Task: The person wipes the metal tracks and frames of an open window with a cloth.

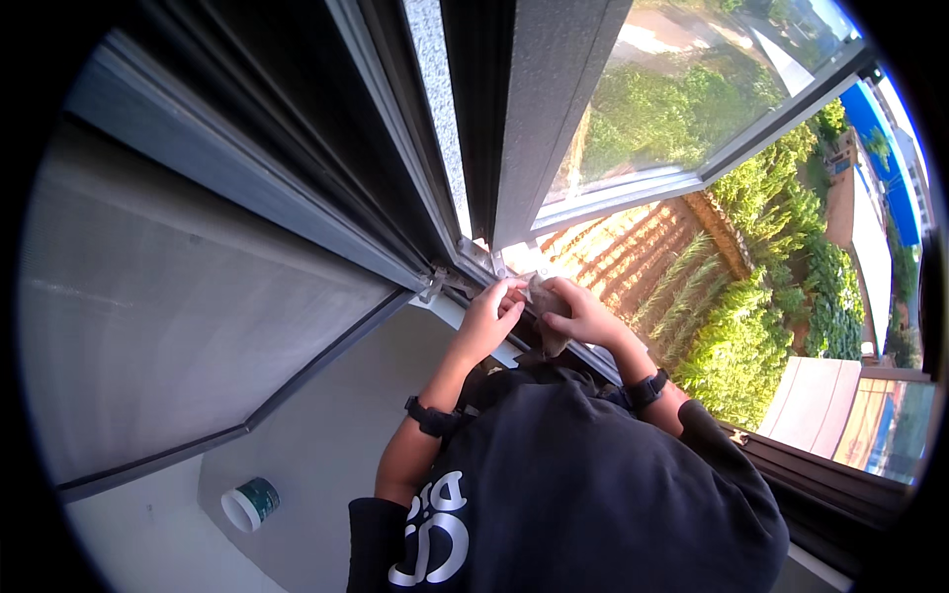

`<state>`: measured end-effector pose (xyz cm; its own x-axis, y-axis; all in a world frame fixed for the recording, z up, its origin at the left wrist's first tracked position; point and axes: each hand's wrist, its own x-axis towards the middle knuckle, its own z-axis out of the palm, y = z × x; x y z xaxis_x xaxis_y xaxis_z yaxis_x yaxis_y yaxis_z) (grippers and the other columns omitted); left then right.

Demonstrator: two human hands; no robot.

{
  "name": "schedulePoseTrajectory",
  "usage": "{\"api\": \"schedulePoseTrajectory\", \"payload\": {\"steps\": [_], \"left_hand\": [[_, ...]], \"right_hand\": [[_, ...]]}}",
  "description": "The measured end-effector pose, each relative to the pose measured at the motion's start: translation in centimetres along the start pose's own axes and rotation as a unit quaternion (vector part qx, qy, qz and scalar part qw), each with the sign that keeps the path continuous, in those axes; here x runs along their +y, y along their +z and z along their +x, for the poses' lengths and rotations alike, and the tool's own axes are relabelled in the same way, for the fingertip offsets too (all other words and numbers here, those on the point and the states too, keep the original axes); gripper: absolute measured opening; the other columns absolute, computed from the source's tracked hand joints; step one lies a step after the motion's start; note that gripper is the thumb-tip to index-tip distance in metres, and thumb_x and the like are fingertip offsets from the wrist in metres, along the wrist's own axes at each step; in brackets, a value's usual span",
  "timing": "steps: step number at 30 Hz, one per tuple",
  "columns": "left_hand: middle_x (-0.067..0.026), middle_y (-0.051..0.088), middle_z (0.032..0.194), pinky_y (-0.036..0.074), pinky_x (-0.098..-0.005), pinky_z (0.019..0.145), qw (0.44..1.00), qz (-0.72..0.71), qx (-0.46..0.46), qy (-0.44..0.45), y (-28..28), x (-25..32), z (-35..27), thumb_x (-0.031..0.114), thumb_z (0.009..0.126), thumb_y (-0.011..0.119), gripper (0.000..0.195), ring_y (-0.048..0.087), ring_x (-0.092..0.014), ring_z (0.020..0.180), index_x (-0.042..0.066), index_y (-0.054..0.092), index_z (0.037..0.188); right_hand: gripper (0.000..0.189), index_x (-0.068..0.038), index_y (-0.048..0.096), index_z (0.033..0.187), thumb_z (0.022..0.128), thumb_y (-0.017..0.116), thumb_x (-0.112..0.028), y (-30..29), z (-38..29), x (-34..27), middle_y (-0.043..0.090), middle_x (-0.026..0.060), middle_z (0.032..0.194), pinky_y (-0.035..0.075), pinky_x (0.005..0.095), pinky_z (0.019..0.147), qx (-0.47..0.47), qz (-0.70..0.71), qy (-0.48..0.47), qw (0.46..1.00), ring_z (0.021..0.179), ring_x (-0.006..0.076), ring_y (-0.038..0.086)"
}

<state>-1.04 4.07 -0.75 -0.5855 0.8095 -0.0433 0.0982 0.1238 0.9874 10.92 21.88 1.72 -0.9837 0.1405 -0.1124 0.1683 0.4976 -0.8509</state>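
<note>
Both hands meet at the corner of the window frame, over the sill track. A greyish-brown cloth [549, 304] hangs from my right hand [582, 311], pinched between thumb and fingers. Close beside it, my left hand [495, 315] has its fingers bent at the cloth's upper edge; whether they grip it is hard to tell. A metal hinge bracket [443, 282] lies just left of my left hand. The glazed window sash [571, 211] stands swung outward above the hands. Each wrist wears a black band.
A screened sash [200, 319] with a dark frame stands swung inward at the left. A white bucket with a green label [252, 504] is on the floor at the lower left. Beyond the window, far below, lie a tilled plot [623, 252], trees and roofs.
</note>
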Motion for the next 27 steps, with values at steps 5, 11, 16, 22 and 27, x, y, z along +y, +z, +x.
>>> {"api": "schedulePoseTrajectory", "payload": {"steps": [5, 11, 16, 22, 27], "left_hand": [[-0.0079, 0.067, 0.096, 0.052, -0.0271, 0.077, 0.997, 0.058, 0.042, -0.022, -1.0, -1.9, -0.7, 0.007, 0.091, 0.058, 0.019, 0.064, -0.014, 0.087, -0.001, 0.062, 0.108], [-0.0095, 0.068, 0.096, 0.052, -0.0286, 0.079, 0.995, 0.013, 0.068, -0.069, -1.6, -3.2, -1.2, 0.008, 0.092, 0.056, 0.020, 0.065, -0.015, 0.088, -0.002, 0.061, 0.108], [-0.0099, 0.068, 0.097, 0.052, -0.0286, 0.079, 0.995, 0.005, 0.065, -0.079, -1.5, -2.4, -1.3, 0.008, 0.092, 0.056, 0.020, 0.065, -0.015, 0.088, -0.002, 0.061, 0.108], [-0.0094, 0.069, 0.095, 0.051, -0.0285, 0.079, 0.994, 0.006, 0.065, -0.085, -1.5, -2.5, -1.4, 0.009, 0.092, 0.056, 0.020, 0.065, -0.015, 0.086, -0.001, 0.061, 0.109], [-0.0089, 0.069, 0.093, 0.051, -0.0291, 0.076, 0.995, 0.016, 0.071, -0.073, -1.6, -2.8, -1.0, 0.010, 0.092, 0.057, 0.019, 0.065, -0.015, 0.083, -0.001, 0.061, 0.107]], "right_hand": [[0.052, -0.004, 0.051, 0.121, 0.074, 0.069, -0.017, -1.0, 0.6, 0.1, 0.056, 0.0193, 0.114, 0.047, 0.0410, 0.087, 0.073, -0.133, -0.027, 0.988, 0.105, 0.0381, 0.056], [0.045, -0.016, 0.056, 0.121, 0.077, 0.065, -0.015, 0.7, 4.4, 0.0, 0.054, 0.0144, 0.095, 0.051, 0.0413, 0.072, 0.063, -0.312, -0.048, 0.947, 0.084, 0.0343, 0.061], [0.041, -0.021, 0.059, 0.125, 0.083, 0.058, -0.020, 3.1, 7.5, 0.6, 0.053, 0.0157, 0.094, 0.051, 0.0383, 0.060, 0.022, -0.465, -0.066, 0.882, 0.072, 0.0298, 0.063], [0.028, -0.016, 0.065, 0.110, 0.086, 0.051, -0.016, 1.6, 6.4, -0.6, 0.057, 0.0174, 0.100, 0.052, 0.0387, 0.064, -0.094, -0.438, -0.116, 0.886, 0.075, 0.0298, 0.065], [0.038, -0.020, 0.062, 0.118, 0.080, 0.059, -0.019, 0.6, 7.1, -2.9, 0.059, 0.0146, 0.094, 0.053, 0.0399, 0.064, -0.110, -0.417, -0.101, 0.896, 0.075, 0.0306, 0.065]]}}
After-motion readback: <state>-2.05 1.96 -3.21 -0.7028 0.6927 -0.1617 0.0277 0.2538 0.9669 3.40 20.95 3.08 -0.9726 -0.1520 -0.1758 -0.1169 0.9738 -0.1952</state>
